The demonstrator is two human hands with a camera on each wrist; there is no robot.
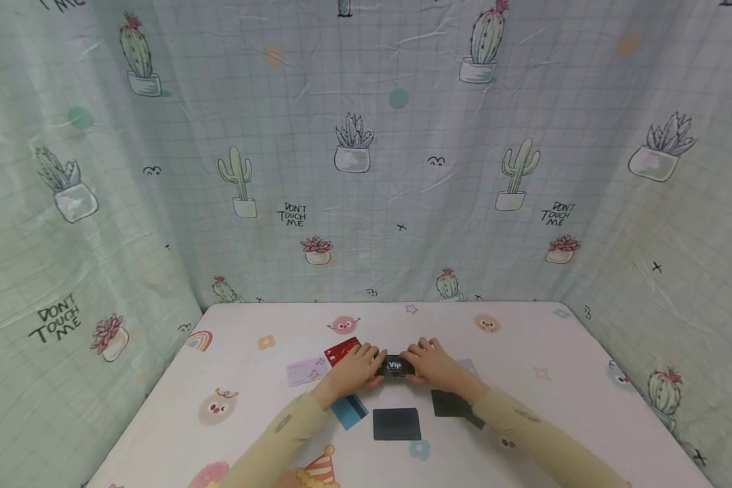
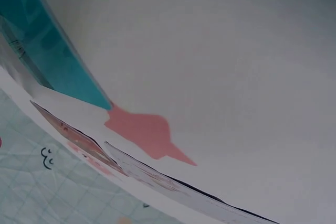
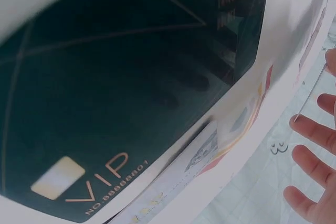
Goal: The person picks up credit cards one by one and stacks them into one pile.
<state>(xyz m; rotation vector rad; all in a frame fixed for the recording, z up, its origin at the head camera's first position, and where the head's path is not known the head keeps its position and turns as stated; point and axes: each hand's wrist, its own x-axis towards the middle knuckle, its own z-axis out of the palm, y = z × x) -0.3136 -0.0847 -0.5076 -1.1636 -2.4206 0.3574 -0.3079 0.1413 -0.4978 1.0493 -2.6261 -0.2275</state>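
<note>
Black flat rectangular card (image 1: 394,366), "Vip" lettered in white, sits between hands. Left hand (image 1: 356,369) pinches its left end; right hand (image 1: 436,370) pinches its right end. I judge it light, stiff, slightly slick, likely plastic; I'd favour short edges, thumb against fingers, without hard bending. Around left hand: red chip card (image 1: 340,348) just beyond, pale lilac card (image 1: 306,372) farther left, blue dark-striped card (image 1: 348,412) below wrist. Around right: pale blue card (image 1: 468,366) past wrist, partly hidden black card (image 1: 448,404) beneath. Between forearms: plain black card (image 1: 396,424).
</note>
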